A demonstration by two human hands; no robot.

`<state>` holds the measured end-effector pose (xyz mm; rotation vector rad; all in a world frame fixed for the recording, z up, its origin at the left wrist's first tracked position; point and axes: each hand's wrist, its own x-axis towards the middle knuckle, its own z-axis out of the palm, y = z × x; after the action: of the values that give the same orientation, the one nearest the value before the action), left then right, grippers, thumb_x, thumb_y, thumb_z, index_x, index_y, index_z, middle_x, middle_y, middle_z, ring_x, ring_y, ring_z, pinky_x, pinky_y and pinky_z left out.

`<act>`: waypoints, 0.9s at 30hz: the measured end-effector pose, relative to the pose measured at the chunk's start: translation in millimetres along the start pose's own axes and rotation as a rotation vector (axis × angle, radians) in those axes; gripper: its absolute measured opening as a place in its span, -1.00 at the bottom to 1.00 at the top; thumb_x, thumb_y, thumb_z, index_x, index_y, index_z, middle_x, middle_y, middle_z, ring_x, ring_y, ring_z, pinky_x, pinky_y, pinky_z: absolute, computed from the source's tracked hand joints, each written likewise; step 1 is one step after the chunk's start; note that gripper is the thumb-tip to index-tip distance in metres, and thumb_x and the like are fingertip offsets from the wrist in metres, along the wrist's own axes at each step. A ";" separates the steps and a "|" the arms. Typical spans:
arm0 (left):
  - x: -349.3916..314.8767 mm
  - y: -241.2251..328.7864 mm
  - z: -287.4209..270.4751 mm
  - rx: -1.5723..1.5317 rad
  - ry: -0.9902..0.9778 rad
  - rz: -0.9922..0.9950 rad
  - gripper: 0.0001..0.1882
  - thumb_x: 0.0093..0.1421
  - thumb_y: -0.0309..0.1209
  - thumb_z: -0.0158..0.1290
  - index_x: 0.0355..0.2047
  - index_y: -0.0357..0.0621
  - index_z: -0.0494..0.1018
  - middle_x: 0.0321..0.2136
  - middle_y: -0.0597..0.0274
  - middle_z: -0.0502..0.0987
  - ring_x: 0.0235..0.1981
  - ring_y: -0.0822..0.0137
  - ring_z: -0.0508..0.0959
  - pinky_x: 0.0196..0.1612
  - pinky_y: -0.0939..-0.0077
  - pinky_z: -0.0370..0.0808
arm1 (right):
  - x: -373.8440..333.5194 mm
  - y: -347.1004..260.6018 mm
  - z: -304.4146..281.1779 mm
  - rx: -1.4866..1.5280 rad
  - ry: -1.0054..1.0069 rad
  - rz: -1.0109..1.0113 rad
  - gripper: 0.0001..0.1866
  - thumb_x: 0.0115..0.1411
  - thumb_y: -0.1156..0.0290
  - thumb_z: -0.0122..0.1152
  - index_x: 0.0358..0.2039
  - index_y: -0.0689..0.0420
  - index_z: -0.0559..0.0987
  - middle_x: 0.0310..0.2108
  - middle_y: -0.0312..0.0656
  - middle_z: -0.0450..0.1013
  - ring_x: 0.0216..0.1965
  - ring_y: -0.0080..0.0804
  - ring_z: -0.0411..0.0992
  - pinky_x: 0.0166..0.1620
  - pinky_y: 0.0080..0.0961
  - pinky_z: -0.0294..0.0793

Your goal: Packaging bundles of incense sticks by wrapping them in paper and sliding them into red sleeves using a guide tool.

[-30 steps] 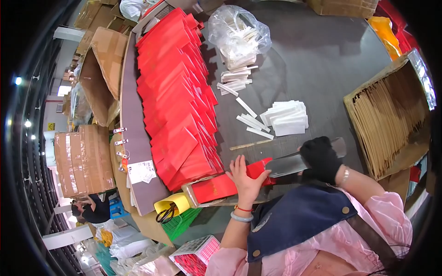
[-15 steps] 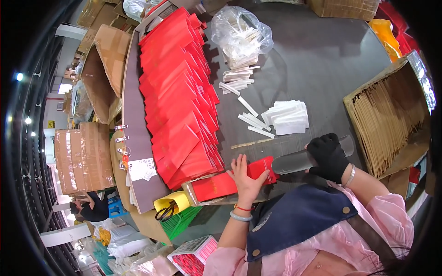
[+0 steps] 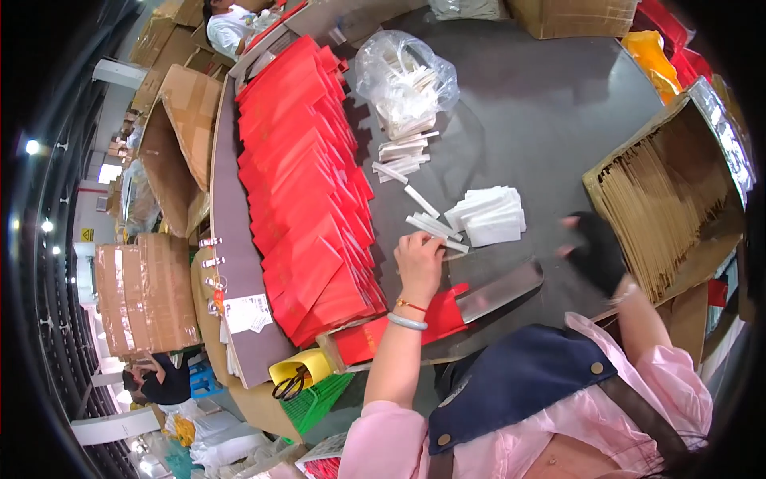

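Note:
My left hand [image 3: 420, 262] pinches a narrow white paper strip [image 3: 458, 247] at the near end of a few loose strips. Below my wrist lies a red paper sleeve [image 3: 441, 323]. A smooth grey trough-shaped piece [image 3: 504, 290] has its left end in the sleeve's opening and its right end resting over the table. My right hand [image 3: 597, 254], in a black fingerless glove, is apart from it and holds nothing; its fingers are spread, somewhat blurred. Farther off is a stack of white slips [image 3: 488, 215].
A long overlapping row of red sleeves [image 3: 307, 191] fills the table's left side. A clear bag of white strips [image 3: 407, 76] lies at the back. A carton [image 3: 666, 199] packed with brown sheets stands at the right. A yellow holder [image 3: 299, 367] with scissors hangs at the near edge.
My left hand has left the red sleeve and moved up to the strips, taking hold of one. My right hand has let go of the grey piece and moved right.

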<state>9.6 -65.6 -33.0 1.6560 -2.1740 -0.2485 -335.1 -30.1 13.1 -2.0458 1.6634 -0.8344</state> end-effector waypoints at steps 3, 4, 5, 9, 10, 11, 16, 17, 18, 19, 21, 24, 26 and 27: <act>13.0 -19.1 9.1 -0.032 -0.063 0.113 -0.83 0.01 -0.46 0.20 -0.33 -0.08 0.55 -0.33 0.25 0.47 -0.26 0.14 0.44 -0.18 0.22 0.37 | -50.6 114.3 -64.9 -0.039 0.274 0.405 -0.58 0.05 0.52 0.30 -0.03 0.18 0.48 -0.13 -0.20 0.47 -0.06 -0.35 0.44 0.00 -0.46 0.42; 15.3 -17.7 10.9 -0.032 -0.074 0.184 -0.87 0.02 -0.46 0.19 -0.37 -0.07 0.53 -0.36 0.26 0.47 -0.26 0.14 0.44 -0.19 0.23 0.37 | -72.0 143.8 -82.3 -0.121 0.373 0.413 -0.58 0.07 0.42 0.31 -0.05 0.26 0.48 -0.13 -0.12 0.47 -0.05 -0.29 0.45 0.00 -0.37 0.43; 15.6 -17.3 11.3 -0.030 -0.084 0.249 -0.90 0.03 -0.46 0.19 -0.41 -0.06 0.51 -0.38 0.28 0.47 -0.26 0.14 0.44 -0.20 0.25 0.37 | -87.9 158.6 -96.5 -0.179 0.374 0.488 -0.60 0.09 0.42 0.24 -0.05 0.28 0.49 -0.11 -0.02 0.47 -0.04 -0.17 0.45 0.01 -0.37 0.43; 16.9 -3.2 6.8 -0.068 -0.049 0.299 -0.89 0.05 -0.48 0.17 -0.39 -0.13 0.47 -0.38 0.18 0.45 -0.26 0.10 0.44 -0.20 0.25 0.40 | -108.5 202.7 -113.8 -0.593 0.068 0.492 -0.61 0.11 0.38 0.11 -0.07 0.31 0.52 -0.09 0.07 0.47 -0.02 0.01 0.42 0.02 -0.27 0.42; 19.3 10.4 4.7 -0.144 -0.035 0.291 -0.86 0.05 -0.52 0.16 -0.36 -0.17 0.45 -0.34 0.12 0.44 -0.24 0.06 0.44 -0.15 0.24 0.41 | -107.2 196.0 -111.3 -0.565 0.072 0.524 -0.61 0.11 0.37 0.07 -0.08 0.32 0.53 -0.09 0.09 0.46 -0.02 0.05 0.40 0.02 -0.24 0.41; 23.1 20.0 11.1 -0.136 -0.033 0.291 -0.86 0.05 -0.52 0.16 -0.36 -0.17 0.45 -0.34 0.12 0.44 -0.24 0.06 0.44 -0.15 0.24 0.41 | -104.1 193.8 -108.1 -0.558 0.075 0.521 -0.61 0.11 0.37 0.07 -0.08 0.32 0.53 -0.09 0.09 0.46 -0.02 0.05 0.40 0.02 -0.24 0.41; 38.6 50.1 31.2 -0.183 -0.038 0.247 -0.78 0.02 -0.49 0.18 -0.32 -0.17 0.42 -0.22 0.09 0.43 -0.15 0.04 0.44 -0.09 0.19 0.42 | -102.4 186.6 -98.5 -0.578 0.161 0.617 -0.63 0.22 0.37 0.00 -0.05 0.33 0.51 -0.03 0.07 0.48 0.02 -0.01 0.42 0.08 -0.24 0.38; 39.0 51.3 32.1 -0.187 -0.042 0.253 -0.78 0.02 -0.49 0.18 -0.32 -0.17 0.42 -0.22 0.09 0.43 -0.15 0.04 0.44 -0.09 0.19 0.42 | -109.3 193.2 -99.5 -0.581 0.163 0.625 -0.63 0.22 0.37 0.00 -0.05 0.33 0.51 -0.03 0.07 0.48 0.02 -0.01 0.42 0.08 -0.24 0.38; 38.7 52.2 32.7 -0.185 -0.024 0.259 -0.76 -0.01 -0.51 0.21 -0.31 -0.18 0.43 -0.24 0.09 0.44 -0.17 0.03 0.45 -0.11 0.20 0.43 | -119.4 204.6 -102.7 -0.584 0.290 0.568 -0.65 0.25 0.38 -0.01 -0.04 0.32 0.52 -0.02 0.06 0.48 0.03 -0.01 0.43 0.10 -0.25 0.38; 37.0 51.2 33.6 -0.178 -0.005 0.259 -0.73 -0.03 -0.53 0.23 -0.30 -0.19 0.43 -0.26 0.08 0.45 -0.19 0.03 0.46 -0.14 0.20 0.44 | -117.1 200.0 -104.3 -0.581 0.412 0.506 -0.67 0.28 0.40 -0.03 -0.04 0.30 0.52 0.00 0.06 0.48 0.04 -0.02 0.43 0.11 -0.27 0.37; 34.5 49.4 34.9 -0.209 -0.016 0.247 -0.73 -0.02 -0.53 0.24 -0.29 -0.19 0.44 -0.29 0.09 0.46 -0.25 0.06 0.48 -0.18 0.24 0.46 | -105.4 189.7 -102.1 -0.418 0.548 0.538 -0.70 0.28 0.43 -0.02 -0.06 0.29 0.54 -0.03 0.04 0.50 0.01 -0.04 0.44 0.09 -0.30 0.38; 26.1 52.4 24.6 -0.347 -0.075 0.132 -0.78 0.02 -0.50 0.24 -0.32 -0.18 0.46 -0.37 0.12 0.47 -0.38 0.13 0.52 -0.29 0.31 0.49 | -73.1 118.0 -84.0 0.112 0.583 0.502 -0.74 0.25 0.48 0.02 -0.11 0.27 0.56 -0.14 0.01 0.51 -0.08 -0.07 0.46 0.02 -0.38 0.39; 18.8 61.6 8.4 -0.456 -0.129 0.031 -0.81 0.04 -0.49 0.24 -0.36 -0.17 0.47 -0.41 0.14 0.48 -0.45 0.16 0.53 -0.35 0.34 0.49 | -44.0 63.4 -73.7 0.203 0.345 0.205 -0.76 0.17 0.54 0.10 -0.14 0.23 0.59 -0.29 -0.03 0.49 -0.23 -0.12 0.45 -0.11 -0.43 0.40; 10.4 66.5 -10.4 -0.611 -0.247 -0.125 -0.84 0.04 -0.47 0.25 -0.40 -0.16 0.48 -0.45 0.15 0.48 -0.49 0.18 0.53 -0.39 0.36 0.49 | -27.9 37.1 -69.7 -0.052 0.204 -0.029 -0.74 0.12 0.57 0.13 -0.15 0.21 0.60 -0.37 -0.06 0.46 -0.31 -0.16 0.44 -0.18 -0.43 0.40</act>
<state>-47.2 -55.7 3.2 1.4494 -1.8766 -1.0823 -411.7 -6.2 36.7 -2.0832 1.7820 -1.0511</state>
